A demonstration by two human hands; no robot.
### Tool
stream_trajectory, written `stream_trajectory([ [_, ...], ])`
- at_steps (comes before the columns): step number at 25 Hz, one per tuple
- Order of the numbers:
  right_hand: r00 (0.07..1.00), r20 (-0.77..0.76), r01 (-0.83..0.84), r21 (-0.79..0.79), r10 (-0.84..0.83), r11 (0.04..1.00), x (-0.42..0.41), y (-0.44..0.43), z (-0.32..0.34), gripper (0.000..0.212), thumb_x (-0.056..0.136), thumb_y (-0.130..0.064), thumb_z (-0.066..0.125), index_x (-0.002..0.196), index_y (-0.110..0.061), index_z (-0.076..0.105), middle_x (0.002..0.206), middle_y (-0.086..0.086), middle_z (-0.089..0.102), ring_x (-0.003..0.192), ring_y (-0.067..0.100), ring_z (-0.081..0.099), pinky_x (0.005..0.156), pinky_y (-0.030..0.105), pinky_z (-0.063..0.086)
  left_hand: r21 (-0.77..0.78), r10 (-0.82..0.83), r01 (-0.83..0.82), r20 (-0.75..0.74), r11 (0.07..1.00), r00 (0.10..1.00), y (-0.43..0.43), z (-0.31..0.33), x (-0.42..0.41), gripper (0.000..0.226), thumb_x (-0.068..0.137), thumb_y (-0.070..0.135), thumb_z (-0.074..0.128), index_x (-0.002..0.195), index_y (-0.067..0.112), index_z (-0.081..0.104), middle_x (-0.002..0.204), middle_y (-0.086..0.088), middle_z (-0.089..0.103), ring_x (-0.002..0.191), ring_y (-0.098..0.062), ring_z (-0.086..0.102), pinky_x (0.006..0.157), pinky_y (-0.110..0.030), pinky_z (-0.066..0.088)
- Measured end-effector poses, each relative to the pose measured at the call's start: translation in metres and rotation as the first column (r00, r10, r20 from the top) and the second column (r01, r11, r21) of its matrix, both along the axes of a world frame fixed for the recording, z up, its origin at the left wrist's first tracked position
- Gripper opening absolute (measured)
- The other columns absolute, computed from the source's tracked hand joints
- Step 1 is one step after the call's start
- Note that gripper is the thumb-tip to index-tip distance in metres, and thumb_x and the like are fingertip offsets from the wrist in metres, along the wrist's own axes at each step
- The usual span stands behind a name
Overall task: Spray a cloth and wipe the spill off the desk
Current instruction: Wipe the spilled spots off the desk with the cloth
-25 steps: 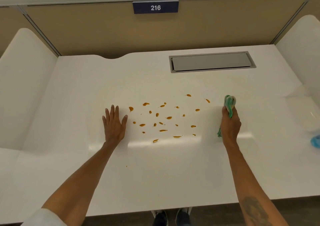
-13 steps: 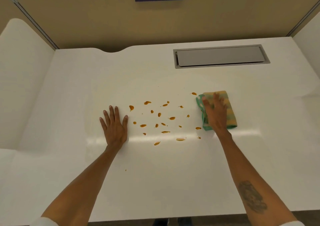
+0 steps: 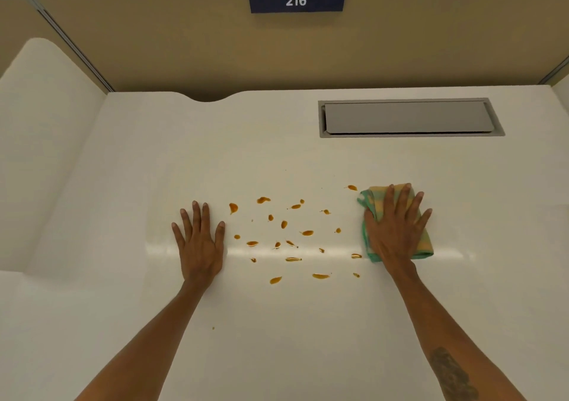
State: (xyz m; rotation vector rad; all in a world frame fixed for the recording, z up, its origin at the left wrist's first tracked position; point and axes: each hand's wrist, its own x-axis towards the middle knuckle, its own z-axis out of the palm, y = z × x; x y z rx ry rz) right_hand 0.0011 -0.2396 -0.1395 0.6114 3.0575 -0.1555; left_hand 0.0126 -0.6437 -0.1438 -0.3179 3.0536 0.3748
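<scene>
**Cloth pressed flat at the edge of the spill**

The right hand [image 3: 395, 231] lies palm down on a folded cloth [image 3: 423, 242], fingers spread and straight, pressing it onto the white desk [image 3: 277, 339]. The hand is flat, not curled around the fabric. The cloth is green at its edges with yellow and orange checks, and it shows past the fingertips, along the thumb side and beyond the little finger.

The left hand [image 3: 200, 246] rests palm down on the bare desk, fingers extended and close together, thumb angled toward the right hand. It holds nothing.

Between the two hands lies the spill [image 3: 284, 237]: many small orange-brown drops and streaks scattered over the desk. The nearest drops to the left hand sit just beside its thumb and index finger. On the other side, one streak sits just beside the cloth's near-left corner, and another drop lies just off the cloth's far-left corner. A single tiny speck sits closer to the person, beside the left forearm.

Beyond the right hand, well apart from it, a grey metal flap [image 3: 406, 117] is set flush into the desk. Farther still, a beige partition [image 3: 184, 40] carries a dark blue sign [image 3: 296, 0] reading 216.
</scene>
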Motion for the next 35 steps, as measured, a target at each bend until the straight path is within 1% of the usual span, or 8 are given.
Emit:
stream_trajectory([
  [8, 0.958, 0.004, -0.284, -0.082, 0.285, 0.955, -0.101, 0.004, 0.005, 0.07, 0.094, -0.055, 0.007, 0.158, -0.027, 0.008, 0.167, 0.006, 0.001, 0.154, 0.032, -0.003, 0.123, 0.053, 0.002, -0.013, -0.002, 0.002, -0.004, 1.0, 1.0, -0.001, -0.004, -0.004, 0.069, 0.102, 0.056, 0.011, 0.161, 0.024, -0.001, 0.17, 0.004, -0.006, 0.156, -0.02, -0.014, 0.127, -0.047, -0.007],
  [11, 0.882, 0.01, -0.468, -0.087, 0.47, 0.88, -0.117, -0.029, 0.005, 0.065, 0.098, -0.055, 0.014, 0.158, -0.03, 0.009, 0.167, 0.004, 0.001, 0.154, 0.031, -0.003, 0.123, 0.054, 0.002, -0.023, -0.004, 0.004, 0.004, 1.0, 1.0, -0.003, -0.007, -0.007, 0.068, 0.102, 0.056, 0.011, 0.161, 0.025, -0.002, 0.17, 0.004, -0.007, 0.156, -0.021, -0.014, 0.127, -0.048, -0.006],
  [15, 0.722, 0.005, -0.691, -0.044, 0.692, 0.721, -0.054, -0.048, -0.005, 0.067, 0.097, -0.055, 0.017, 0.158, -0.03, 0.007, 0.167, 0.003, 0.003, 0.154, 0.03, 0.0, 0.123, 0.055, 0.008, -0.041, -0.01, 0.011, 0.014, 0.999, 1.0, -0.001, -0.006, -0.004, 0.066, 0.104, 0.053, 0.013, 0.162, 0.023, -0.001, 0.17, 0.002, -0.005, 0.156, -0.024, -0.011, 0.126, -0.052, -0.004],
  [20, 0.806, -0.029, -0.59, 0.036, 0.591, 0.807, 0.006, 0.022, -0.013, 0.067, 0.095, -0.052, 0.028, 0.158, -0.035, 0.009, 0.168, -0.002, 0.003, 0.154, 0.028, -0.001, 0.122, 0.056, 0.006, -0.033, -0.001, 0.001, 0.026, 0.999, 1.0, 0.0, -0.004, -0.004, 0.069, 0.101, 0.057, 0.007, 0.161, 0.026, -0.002, 0.17, 0.004, -0.007, 0.156, -0.022, -0.014, 0.126, -0.051, -0.005],
  [23, 0.895, -0.013, -0.445, -0.029, 0.445, 0.895, -0.041, 0.018, -0.005, 0.065, 0.096, -0.054, 0.019, 0.157, -0.033, 0.009, 0.167, 0.0, 0.005, 0.154, 0.03, 0.001, 0.123, 0.054, 0.004, -0.019, 0.004, -0.003, 0.022, 1.0, 1.0, -0.001, -0.004, -0.004, 0.068, 0.101, 0.058, 0.008, 0.161, 0.028, -0.003, 0.17, 0.006, -0.008, 0.155, -0.019, -0.015, 0.126, -0.05, -0.005],
  [27, 0.895, 0.002, -0.446, -0.072, 0.447, 0.892, -0.108, -0.046, 0.004, 0.066, 0.096, -0.058, 0.014, 0.157, -0.032, 0.013, 0.168, 0.002, 0.003, 0.154, 0.03, -0.001, 0.124, 0.051, 0.002, -0.003, 0.003, -0.003, 0.014, 1.0, 1.0, -0.001, -0.004, -0.006, 0.067, 0.101, 0.058, 0.01, 0.161, 0.029, -0.003, 0.169, 0.007, -0.009, 0.155, -0.018, -0.017, 0.126, -0.048, -0.008],
  [31, 0.78, 0.026, -0.622, -0.075, 0.625, 0.78, -0.099, -0.114, 0.005, 0.066, 0.096, -0.059, 0.016, 0.157, -0.033, 0.014, 0.167, 0.001, 0.001, 0.154, 0.028, -0.001, 0.124, 0.05, 0.002, -0.001, -0.003, 0.003, 0.008, 1.0, 1.0, -0.003, -0.005, -0.005, 0.067, 0.102, 0.056, 0.011, 0.161, 0.027, -0.003, 0.169, 0.006, -0.009, 0.155, -0.019, -0.015, 0.126, -0.048, -0.008],
  [35, 0.499, 0.054, -0.863, -0.06, 0.865, 0.502, -0.036, -0.113, 0.006, 0.065, 0.098, -0.061, 0.018, 0.157, -0.035, 0.012, 0.167, -0.004, -0.001, 0.154, 0.021, -0.006, 0.124, 0.046, -0.004, -0.012, -0.012, 0.013, 0.014, 1.0, 1.0, -0.004, -0.006, -0.005, 0.065, 0.105, 0.053, 0.015, 0.161, 0.025, -0.002, 0.17, 0.003, -0.007, 0.156, -0.023, -0.012, 0.126, -0.051, -0.006],
])
